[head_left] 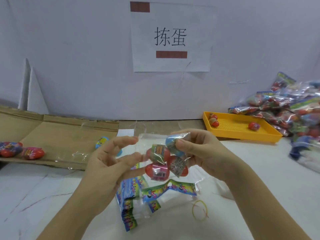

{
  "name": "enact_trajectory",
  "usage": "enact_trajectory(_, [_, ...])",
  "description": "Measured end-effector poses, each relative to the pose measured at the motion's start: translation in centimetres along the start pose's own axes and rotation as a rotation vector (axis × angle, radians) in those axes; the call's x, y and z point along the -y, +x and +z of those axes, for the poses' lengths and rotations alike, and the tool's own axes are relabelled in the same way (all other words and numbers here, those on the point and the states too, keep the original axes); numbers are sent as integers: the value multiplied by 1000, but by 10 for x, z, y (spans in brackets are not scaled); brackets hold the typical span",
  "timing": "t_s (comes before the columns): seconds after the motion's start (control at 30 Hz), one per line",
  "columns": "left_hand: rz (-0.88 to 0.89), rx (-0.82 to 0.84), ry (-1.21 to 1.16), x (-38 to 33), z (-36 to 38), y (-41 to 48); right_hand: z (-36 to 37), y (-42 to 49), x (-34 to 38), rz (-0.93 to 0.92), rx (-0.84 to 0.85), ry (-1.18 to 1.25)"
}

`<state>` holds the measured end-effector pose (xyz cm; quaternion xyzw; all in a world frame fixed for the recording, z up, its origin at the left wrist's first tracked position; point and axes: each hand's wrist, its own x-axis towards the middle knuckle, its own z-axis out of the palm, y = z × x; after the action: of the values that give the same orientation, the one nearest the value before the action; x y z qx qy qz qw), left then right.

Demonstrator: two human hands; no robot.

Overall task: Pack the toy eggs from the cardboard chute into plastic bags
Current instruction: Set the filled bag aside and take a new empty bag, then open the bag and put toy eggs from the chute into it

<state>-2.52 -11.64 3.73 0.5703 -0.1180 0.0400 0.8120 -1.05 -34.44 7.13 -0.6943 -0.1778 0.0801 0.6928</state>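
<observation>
I hold a clear plastic bag (174,172) up over the table between both hands. Three red toy eggs (156,154) lie inside it, and its colourful header card (170,187) hangs at the bottom. My left hand (110,161) pinches the bag's left edge between thumb and fingers. Fingers and thumb of my right hand (199,153) grip a blue toy egg (170,144) at the top of the bag, with plastic film around it. The cardboard chute (60,135) lies at the left with red eggs (32,153) and a blue egg (102,142), partly hidden by my left hand.
A stack of unfilled bags (129,205) lies under my hands, with a yellow rubber band (200,212) beside it. A yellow tray (242,134) with three eggs stands at the back right. Packed bags (294,111) are piled along the right. A paper sign (170,37) hangs on the wall.
</observation>
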Motion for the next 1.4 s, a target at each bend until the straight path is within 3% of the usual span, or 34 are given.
enact_trajectory(0.1, [36, -57, 46, 5, -6, 3, -18, -24, 15, 17, 101, 53])
enact_trajectory(0.2, [76, -46, 228, 18, -7, 6, -34, -63, 14, 355, 352, -261])
enact_trajectory(0.27, [58, -9, 286, 23, -6, 5, -55, -84, 14, 495, 386, -400])
enact_trajectory(0.3, [42, 16, 310, 24, -5, 4, -69, -91, 22, 496, 271, -371])
enact_trajectory(0.33, [30, 36, 336, 23, -5, 3, -86, -94, 34, 416, 25, -265])
enact_trajectory(0.43, [-3, 65, 442, 18, -5, 0, -132, -97, 70, -39, -900, 161])
enact_trajectory(0.47, [-16, 69, 501, 17, -5, -1, -139, -95, 76, -147, -1044, 190])
enact_trajectory(0.53, [-24, 57, 672, 18, -5, -3, -131, -84, 66, -230, -1113, 105])
enact_trajectory(0.63, [31, 126, 1011, 20, 0, -7, -64, -76, 22, -89, -802, -236])
enact_trajectory(0.77, [-9, 251, 1276, 28, 3, -13, 4, -64, -39, 373, -254, -966])
enact_trajectory(0.83, [3, 275, 1423, 32, 1, -14, 16, -52, -55, 456, -181, -1332])
enact_trajectory(0.9, [-2, 281, 1469, 34, 0, -14, 20, -40, -60, 429, -141, -1455])
enact_trajectory(1.0, [-40, 240, 1367, 33, 0, -10, 24, -32, -59, 282, -182, -1300])
enact_trajectory(1.13, [-126, -33, 767, 24, 1, -4, 32, -24, -43, -56, -243, -710])
enact_trajectory(1.2, [-199, -87, 506, 19, -2, 1, 34, -17, -38, -150, -228, -434])
enact_trajectory(1.3, [-175, -69, 257, 13, -4, 4, 38, -5, -33, -210, -158, -293])
enact_trajectory(1.4, [-70, -204, 54, 8, -3, 6, 36, 17, -29, -148, -115, -32])
